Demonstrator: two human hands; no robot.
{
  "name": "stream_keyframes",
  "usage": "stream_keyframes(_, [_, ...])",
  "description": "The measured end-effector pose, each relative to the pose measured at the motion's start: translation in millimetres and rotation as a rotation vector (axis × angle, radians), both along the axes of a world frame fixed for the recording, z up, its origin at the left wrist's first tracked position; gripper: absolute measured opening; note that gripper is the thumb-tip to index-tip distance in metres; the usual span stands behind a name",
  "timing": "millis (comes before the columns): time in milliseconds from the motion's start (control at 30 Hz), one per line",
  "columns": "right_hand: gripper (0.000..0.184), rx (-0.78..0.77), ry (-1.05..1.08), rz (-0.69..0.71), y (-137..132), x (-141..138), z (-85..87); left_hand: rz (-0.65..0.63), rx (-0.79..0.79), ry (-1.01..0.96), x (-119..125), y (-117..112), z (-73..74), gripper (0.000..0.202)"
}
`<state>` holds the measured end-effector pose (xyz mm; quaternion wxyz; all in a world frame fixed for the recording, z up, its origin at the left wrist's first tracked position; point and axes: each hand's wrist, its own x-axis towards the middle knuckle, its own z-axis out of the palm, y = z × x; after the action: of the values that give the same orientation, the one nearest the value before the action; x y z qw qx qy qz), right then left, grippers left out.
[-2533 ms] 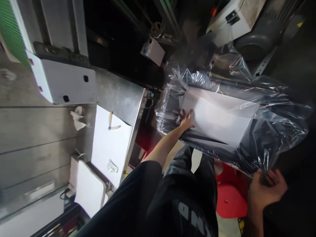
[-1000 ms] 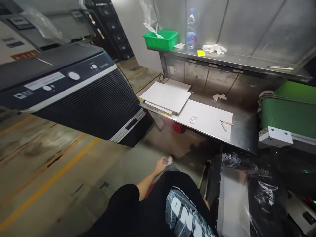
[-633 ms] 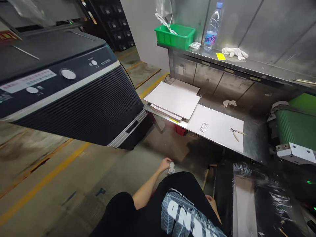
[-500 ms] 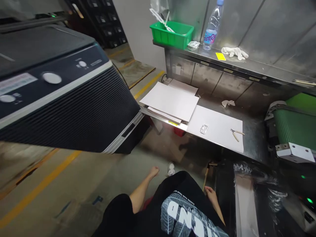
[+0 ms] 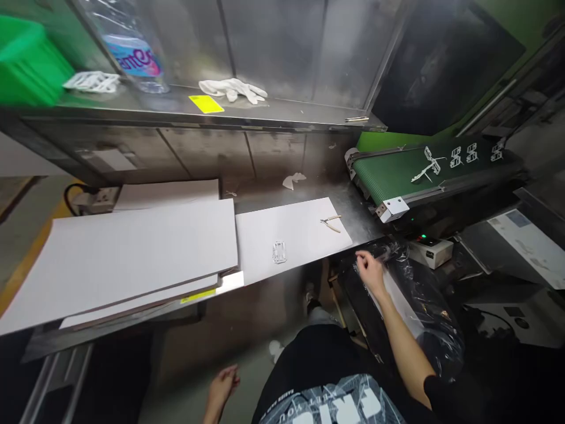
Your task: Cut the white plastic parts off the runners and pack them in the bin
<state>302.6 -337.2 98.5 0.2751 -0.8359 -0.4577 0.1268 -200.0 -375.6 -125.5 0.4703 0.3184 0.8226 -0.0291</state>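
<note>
Low at the left, my left hand (image 5: pixel 224 386) hangs in the air beside my body, fingers loosely bent and a little apart, holding nothing I can see. My right hand (image 5: pixel 369 271) reaches forward over a box lined with black plastic (image 5: pixel 435 318), near the bench's front edge; its fingers are half bent, and nothing shows in them. A white plastic frame-shaped part (image 5: pixel 279 252) lies on a white sheet (image 5: pixel 260 227) on the bench. To its right, on the same sheet, are cutting pliers (image 5: pixel 331 223) with beige handles, spread apart.
White boards (image 5: pixel 145 247) are stacked at the left. A green conveyor belt (image 5: pixel 384 174) carries several white parts (image 5: pixel 455 156) at the right. On the shelf stand a green bin (image 5: pixel 30 65) and water bottle (image 5: pixel 136 59), with a white glove (image 5: pixel 232 89) and yellow card (image 5: pixel 206 104).
The view has turned right and come closer to the bench, bringing the conveyor's parts into sight. My right hand has moved out forward from beside my body, over the black-lined box.
</note>
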Motion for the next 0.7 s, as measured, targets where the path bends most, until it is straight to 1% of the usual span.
stream_keyframes(33, [0.037, 0.057, -0.056, -0.022, 21.4, 22.3, 21.0, 0.017, 0.023, -0.061, 6.2, 13.3, -1.9, 0.009])
stream_keyframes(100, [0.041, 0.145, -0.155, -0.084, 65.2, 75.3, 62.7, 0.059, 0.063, -0.19, 18.7, 39.8, -2.2, 0.007])
stream_keyframes(167, [0.041, 0.183, -0.228, -0.171, 107.5, 135.7, 99.5, 0.089, 0.106, -0.248, 32.6, 64.4, 2.5, 0.012])
stream_keyframes(200, [0.041, 0.195, -0.252, -0.22, 127.5, 166.2, 114.4, 0.099, 0.126, -0.266, 40.1, 75.4, 6.3, 0.014])
stream_keyframes(233, [0.042, 0.201, -0.271, -0.275, 146.7, 195.6, 126.6, 0.106, 0.146, -0.28, 47.7, 85.2, 10.8, 0.016])
stream_keyframes(300, [0.044, 0.196, -0.284, -0.375, 181.6, 247.3, 142.4, 0.109, 0.177, -0.304, 61.9, 100.5, 20.6, 0.02])
stream_keyframes(367, [0.042, 0.166, -0.271, -0.44, 209.2, 285.2, 148.5, 0.097, 0.204, -0.324, 72.8, 109.4, 30.5, 0.022])
stream_keyframes(400, [0.039, 0.148, -0.26, -0.459, 218.7, 298.2, 148.9, 0.089, 0.221, -0.333, 76.5, 111.5, 35.8, 0.024])
stream_keyframes(467, [0.034, 0.133, -0.258, -0.495, 226.9, 311.0, 146.4, 0.068, 0.256, -0.365, 81.0, 112.5, 49.6, 0.031])
stream_keyframes(533, [0.036, 0.163, -0.296, -0.535, 221.2, 305.4, 141.3, 0.041, 0.303, -0.41, 85.5, 112.4, 72.0, 0.04])
stream_keyframes(567, [0.038, 0.187, -0.326, -0.55, 215.0, 295.7, 138.1, 0.027, 0.33, -0.425, 89.5, 113.7, 87.5, 0.045])
stream_keyframes(633, [0.039, 0.278, -0.383, -0.51, 202.0, 263.7, 130.5, 0.0, 0.395, -0.424, 104.2, 121.3, 126.9, 0.054])
stream_keyframes(667, [0.037, 0.347, -0.396, -0.445, 197.4, 242.6, 126.3, -0.007, 0.437, -0.403, 114.9, 128.4, 149.2, 0.057])
stream_keyframes(700, [0.032, 0.456, -0.382, -0.333, 195.0, 218.9, 122.1, -0.01, 0.487, -0.385, 127.2, 137.7, 171.8, 0.06])
